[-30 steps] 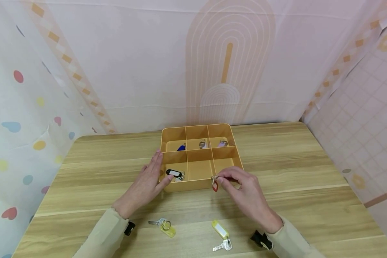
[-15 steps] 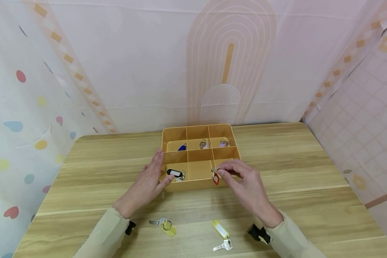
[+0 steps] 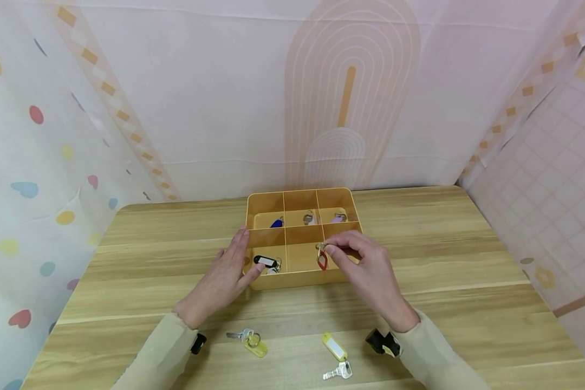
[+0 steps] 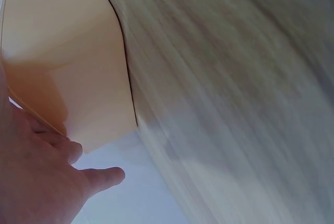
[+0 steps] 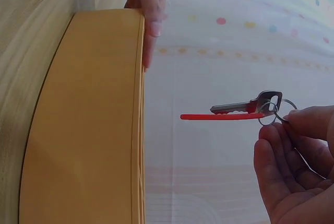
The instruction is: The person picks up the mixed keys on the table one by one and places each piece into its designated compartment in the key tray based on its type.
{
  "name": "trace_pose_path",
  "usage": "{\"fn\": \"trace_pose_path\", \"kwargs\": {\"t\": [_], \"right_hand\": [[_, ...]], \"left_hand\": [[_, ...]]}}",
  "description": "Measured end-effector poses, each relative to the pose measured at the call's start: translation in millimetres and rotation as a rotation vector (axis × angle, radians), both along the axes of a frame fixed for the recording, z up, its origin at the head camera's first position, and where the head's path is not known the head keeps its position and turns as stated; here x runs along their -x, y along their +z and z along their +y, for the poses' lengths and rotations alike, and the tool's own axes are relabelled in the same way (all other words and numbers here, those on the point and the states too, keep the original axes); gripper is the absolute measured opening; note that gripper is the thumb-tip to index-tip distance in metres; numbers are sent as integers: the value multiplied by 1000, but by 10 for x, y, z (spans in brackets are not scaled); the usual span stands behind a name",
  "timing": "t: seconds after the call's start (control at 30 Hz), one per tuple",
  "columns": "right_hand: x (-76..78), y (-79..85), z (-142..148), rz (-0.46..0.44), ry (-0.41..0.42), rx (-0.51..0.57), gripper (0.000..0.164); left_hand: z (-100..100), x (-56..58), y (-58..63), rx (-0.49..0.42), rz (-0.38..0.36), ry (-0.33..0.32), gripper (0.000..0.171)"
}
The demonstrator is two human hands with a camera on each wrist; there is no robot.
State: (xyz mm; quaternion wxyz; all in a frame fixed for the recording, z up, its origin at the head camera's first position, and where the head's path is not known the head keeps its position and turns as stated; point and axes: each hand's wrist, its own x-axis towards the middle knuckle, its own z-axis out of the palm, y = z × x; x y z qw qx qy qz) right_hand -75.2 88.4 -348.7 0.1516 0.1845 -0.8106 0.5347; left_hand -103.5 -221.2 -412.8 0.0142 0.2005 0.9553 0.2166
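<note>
Two bare hands, one pinch: thumb and fingertips of the right hand [image 3: 372, 276] pressed together on thin metal rings [image 5: 290, 102]. Hanging from these, one toothed silver-grey metal key [image 5: 235, 108] and one thin, lozenge-shaped red plastic tag [image 5: 222, 117], both held clear above the front row of one rectangular, smooth-walled yellow-orange plastic box [image 3: 292, 279]. Six compartments in all, in two rows of three. Left of the grip, in the front-left compartment, one oblong black tag [image 3: 265, 262] with a white label, beside a metal ring. Beyond the grip, along the back row, three more tags, one per compartment: a blue tag [image 3: 277, 223] at left, a pale pink tag [image 3: 312, 218] at centre next to metal, a lilac tag [image 3: 338, 218] at right, also with metal, details too small to tell. Farther left of the grip, the left hand [image 3: 219, 281], fingers straight along the box's left side, thumb set apart toward the near corner. Nearer the body than the grip, on one wood-grained tabletop [image 3: 419, 227], two rounded oblong yellow plastic tags, one farther left [image 3: 257, 348], one almost straight below the grip [image 3: 334, 347], each with one silver metal key. Above both wrists, two beige sleeves [image 3: 153, 352].
</note>
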Motion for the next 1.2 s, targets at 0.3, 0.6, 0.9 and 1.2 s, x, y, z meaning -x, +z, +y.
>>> {"fn": "trace_pose_path", "kwargs": {"t": [0.3,0.6,0.9,1.2], "right_hand": [[89,-9,-71,-33,-15,7,6],[171,-62,-121,-72,-31,1,7],[265,-159,-176,-77,-29,-56,7],[379,-293,-236,3,-43,-202,5]], "left_hand": [[-5,8,-22,14,19,1,88],[6,9,-16,9,24,6,88],[3,8,-18,16,22,9,88],[1,4,-9,18,29,2,88]]}}
